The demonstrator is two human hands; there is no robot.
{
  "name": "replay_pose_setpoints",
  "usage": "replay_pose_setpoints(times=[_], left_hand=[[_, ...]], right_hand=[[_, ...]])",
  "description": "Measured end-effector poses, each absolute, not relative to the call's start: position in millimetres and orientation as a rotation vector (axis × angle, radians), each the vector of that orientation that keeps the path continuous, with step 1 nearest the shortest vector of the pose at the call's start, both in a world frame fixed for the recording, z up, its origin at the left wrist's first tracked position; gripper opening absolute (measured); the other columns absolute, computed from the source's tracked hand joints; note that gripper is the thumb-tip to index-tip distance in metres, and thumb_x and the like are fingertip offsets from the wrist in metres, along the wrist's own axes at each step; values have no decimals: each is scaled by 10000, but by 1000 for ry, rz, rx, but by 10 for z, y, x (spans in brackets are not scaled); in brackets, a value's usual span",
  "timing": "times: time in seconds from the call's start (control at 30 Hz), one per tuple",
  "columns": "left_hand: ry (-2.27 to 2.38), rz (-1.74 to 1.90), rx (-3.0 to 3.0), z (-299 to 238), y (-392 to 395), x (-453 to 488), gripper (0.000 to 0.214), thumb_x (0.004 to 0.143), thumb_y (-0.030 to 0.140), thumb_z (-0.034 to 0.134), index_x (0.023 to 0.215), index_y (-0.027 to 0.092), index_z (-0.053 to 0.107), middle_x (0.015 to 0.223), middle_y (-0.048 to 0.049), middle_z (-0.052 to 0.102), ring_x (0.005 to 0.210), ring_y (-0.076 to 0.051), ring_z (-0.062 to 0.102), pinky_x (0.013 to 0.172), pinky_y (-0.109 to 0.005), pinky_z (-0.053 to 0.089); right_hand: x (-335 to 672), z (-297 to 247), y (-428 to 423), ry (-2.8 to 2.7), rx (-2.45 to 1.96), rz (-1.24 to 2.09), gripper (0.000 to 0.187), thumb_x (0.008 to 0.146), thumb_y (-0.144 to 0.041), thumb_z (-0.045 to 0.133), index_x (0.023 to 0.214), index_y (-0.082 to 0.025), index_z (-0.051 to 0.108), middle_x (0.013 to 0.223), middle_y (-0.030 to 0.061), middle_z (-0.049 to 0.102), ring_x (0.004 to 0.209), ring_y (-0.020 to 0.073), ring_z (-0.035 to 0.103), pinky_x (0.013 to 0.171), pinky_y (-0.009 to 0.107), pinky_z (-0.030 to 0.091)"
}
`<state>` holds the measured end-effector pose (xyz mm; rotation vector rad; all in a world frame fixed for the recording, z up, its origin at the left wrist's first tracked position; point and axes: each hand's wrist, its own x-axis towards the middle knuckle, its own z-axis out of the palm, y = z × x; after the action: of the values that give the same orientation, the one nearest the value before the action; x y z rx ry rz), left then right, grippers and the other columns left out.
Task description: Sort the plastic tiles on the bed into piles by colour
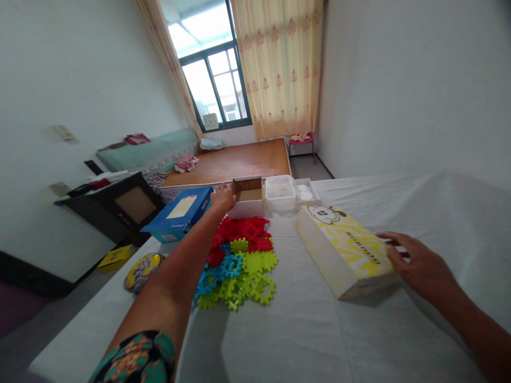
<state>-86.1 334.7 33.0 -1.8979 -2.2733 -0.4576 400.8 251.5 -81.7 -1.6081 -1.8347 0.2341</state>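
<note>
My left hand (224,198) reaches forward, fingers bent at the left wall of an open box (249,208) with a brown inside. The blue box (181,210) stands just left of that hand. On the right, my right hand (417,263) grips the right end of a yellow-and-white box (347,247) with a cartoon dog on its lid. Between my arms lies a heap of plastic gear-shaped building pieces: red ones (243,229) at the back, blue ones (231,265) at the left, green ones (261,287) nearer me. My left forearm covers part of the heap.
A clear plastic container (280,192) and a shallow white box (311,198) stand right of the open box. A round, colourful tin (142,271) sits by my left forearm. The white-covered table (287,340) faces a bed (247,159); a dark cabinet (131,205) stands at left.
</note>
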Motion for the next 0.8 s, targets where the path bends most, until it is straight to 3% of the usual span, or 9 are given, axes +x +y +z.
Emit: replay_pose_setpoints(times=[0.07, 0.1, 0.17, 0.23, 0.4, 0.5, 0.57, 0.67, 0.8], left_hand=[[-2141, -474, -2023, 320, 3170, -455, 434, 885, 253, 495, 1297, 119, 499, 1362, -201, 489, 1254, -301, 445, 997, -442, 391], [-2075, -457, -2127, 286, 3056, -224, 403, 893, 275, 491, 1282, 179, 527, 1332, -138, 531, 1219, -256, 484, 991, -387, 405], [-1956, -365, -2392, 172, 2778, 251, 287, 892, 363, 508, 1128, 257, 633, 1102, -35, 656, 994, -170, 607, 874, -278, 469], [-1815, -264, -2748, 38, 2461, 667, 391, 907, 463, 463, 1205, 245, 592, 1053, -40, 659, 900, -169, 630, 782, -279, 496], [-1894, -279, -2857, -169, 1830, 1160, 827, 793, 690, 512, 1441, 212, 323, 1215, -103, 572, 976, -228, 621, 767, -331, 514], [-1845, -388, -2713, -228, 1618, 1191, 972, 744, 658, 613, 1499, 238, 169, 1386, -133, 443, 1125, -255, 551, 845, -355, 501], [-1671, -380, -2608, -268, 1500, 1196, 971, 730, 598, 675, 1500, 275, 179, 1457, -120, 378, 1231, -280, 463, 925, -390, 463], [-1356, -277, -2472, -332, 1347, 1218, 846, 784, 524, 664, 1486, 277, 262, 1500, -97, 358, 1322, -293, 356, 997, -429, 395], [-1147, -243, -2261, -376, 1236, 1237, 571, 925, 324, 498, 1468, 252, 336, 1489, -68, 403, 1353, -248, 321, 1016, -434, 350]], right_hand=[[4101, -830, 2589, -1888, -1749, 330, 465, 877, -425, 392, 1251, -199, 551, 1152, 115, 667, 954, 266, 667, 781, 380, 532], [4139, -843, 2617, -1912, -1791, 387, 497, 890, -436, 379, 1289, -173, 517, 1168, 133, 664, 976, 271, 662, 811, 383, 518], [4187, -873, 2657, -1933, -1838, 512, 526, 900, -451, 376, 1320, -153, 484, 1182, 146, 665, 991, 279, 659, 843, 391, 499], [4195, -894, 2678, -1904, -1831, 609, 518, 884, -452, 415, 1310, -170, 500, 1141, 128, 690, 979, 285, 667, 846, 396, 496], [4104, -834, 2644, -1612, -1632, 973, 528, 823, -381, 550, 1295, -147, 512, 1116, 145, 696, 980, 263, 672, 818, 349, 526], [3992, -746, 2542, -1347, -1452, 1397, 573, 808, -355, 596, 1333, -158, 477, 1144, 146, 688, 929, 252, 689, 694, 321, 558], [3893, -692, 2452, -1186, -1297, 1642, 580, 799, -332, 619, 1340, -182, 474, 1144, 126, 693, 898, 247, 699, 651, 317, 569], [3729, -628, 2317, -1056, -1059, 1848, 542, 781, -298, 658, 1296, -191, 524, 1121, 104, 708, 909, 241, 702, 685, 308, 588], [3572, -574, 2185, -1043, -847, 1988, 480, 792, -331, 665, 1242, -192, 576, 1086, 94, 721, 909, 253, 703, 721, 321, 603]])
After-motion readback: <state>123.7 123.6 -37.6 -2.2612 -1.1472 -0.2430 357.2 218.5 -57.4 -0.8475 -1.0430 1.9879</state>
